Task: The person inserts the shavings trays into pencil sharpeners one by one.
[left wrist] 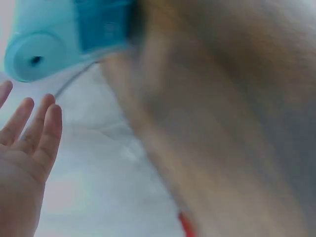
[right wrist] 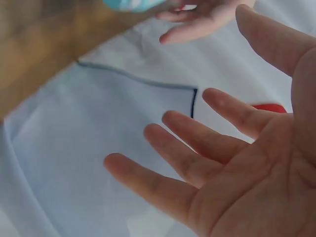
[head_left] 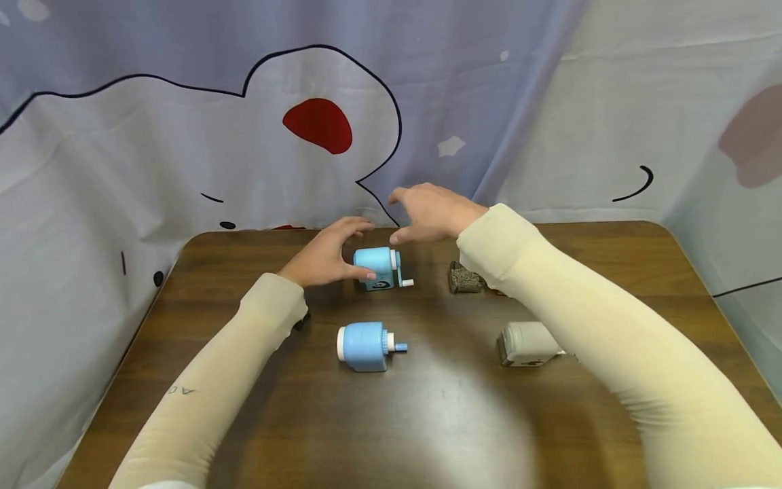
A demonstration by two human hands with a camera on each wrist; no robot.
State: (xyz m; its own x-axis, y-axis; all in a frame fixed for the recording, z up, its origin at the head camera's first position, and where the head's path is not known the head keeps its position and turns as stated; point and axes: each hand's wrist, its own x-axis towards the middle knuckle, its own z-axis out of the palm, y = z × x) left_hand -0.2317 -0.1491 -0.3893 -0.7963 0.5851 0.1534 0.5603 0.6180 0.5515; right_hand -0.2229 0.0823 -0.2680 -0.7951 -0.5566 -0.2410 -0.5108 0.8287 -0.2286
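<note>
A turquoise crank pencil sharpener (head_left: 373,259) stands toward the back of the table, its crank with a white knob on the right side. My left hand (head_left: 332,255) is beside it on the left, fingers spread and thumb reaching across its front. In the left wrist view, the fingers of that hand (left wrist: 24,163) are straight, with a gap between them and the sharpener (left wrist: 47,42). Up and to the right of the sharpener, my right hand (head_left: 432,214) hovers in the air. The right wrist view shows this hand (right wrist: 232,163) with palm bare and fingers extended, holding nothing.
A blue crank sharpener (head_left: 364,346) lies nearer on the wooden table (head_left: 342,435). To the right are a pale grey sharpener-like item (head_left: 528,341) and a small brown speckled block (head_left: 466,278), both partly behind my right sleeve. A printed curtain (head_left: 476,81) hangs behind the table.
</note>
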